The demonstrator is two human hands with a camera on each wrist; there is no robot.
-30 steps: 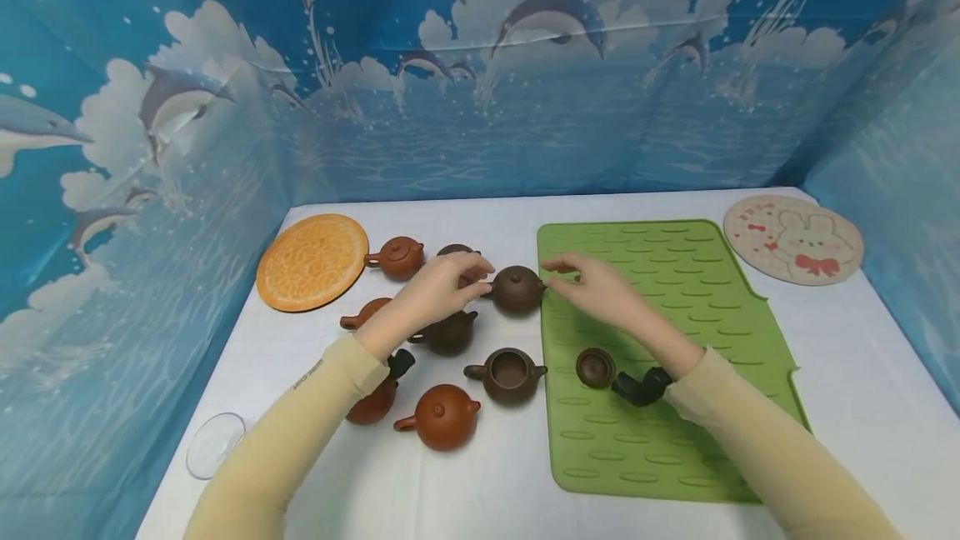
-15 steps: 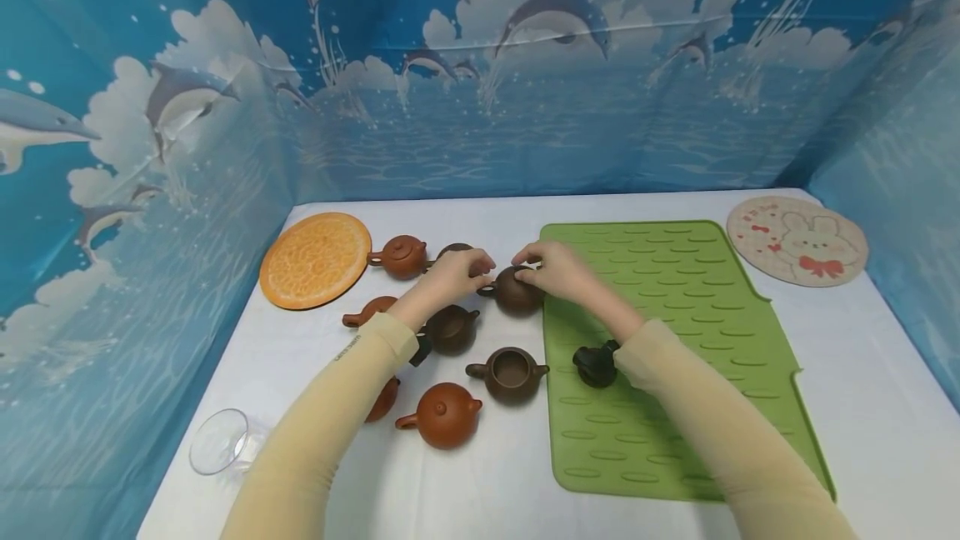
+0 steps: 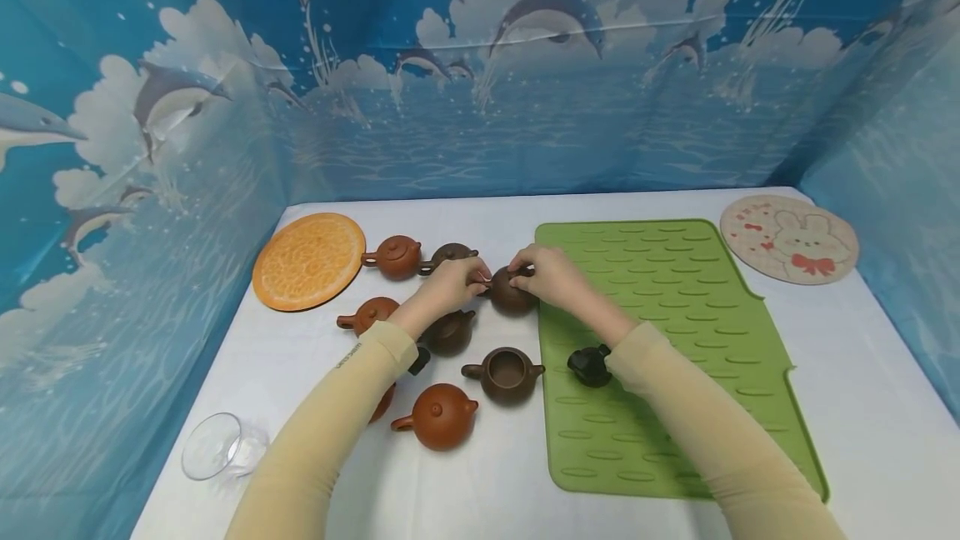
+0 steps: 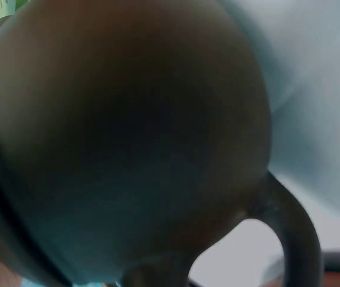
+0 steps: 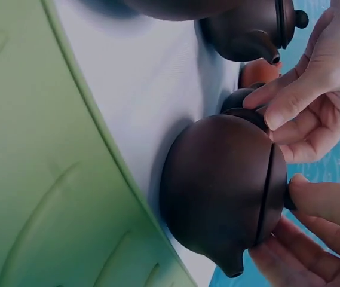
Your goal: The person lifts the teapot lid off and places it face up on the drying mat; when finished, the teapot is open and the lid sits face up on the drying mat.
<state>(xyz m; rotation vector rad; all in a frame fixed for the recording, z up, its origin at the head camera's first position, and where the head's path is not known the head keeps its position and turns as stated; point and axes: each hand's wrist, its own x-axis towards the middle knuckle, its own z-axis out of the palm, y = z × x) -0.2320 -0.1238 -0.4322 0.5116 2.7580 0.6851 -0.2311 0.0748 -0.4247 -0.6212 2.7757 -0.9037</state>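
Observation:
A dark brown teapot (image 3: 510,294) with its lid on stands at the left edge of the green mat. My left hand (image 3: 450,288) holds its handle between thumb and fingers. From the other side my right hand (image 3: 553,277) pinches the knob on the lid, clearest in the right wrist view, where the teapot's spout (image 5: 232,263) points down. Just in front sits an open, lidless brown teapot (image 3: 507,375). Another dark teapot (image 3: 448,333) lies close under my left forearm, and a dark teapot body (image 4: 134,137) fills most of the left wrist view.
Several reddish clay teapots, one in front (image 3: 442,417) and one at the back (image 3: 397,257), stand left on the white table. The green mat (image 3: 660,307) covers the right. Also there are an orange-slice mat (image 3: 310,262), a rabbit mat (image 3: 791,240) and a clear glass (image 3: 213,446).
My right hand has moved left from the spout side onto the lid's knob. My left hand has closed in on the handle. A small brown lid on the green mat is now hidden.

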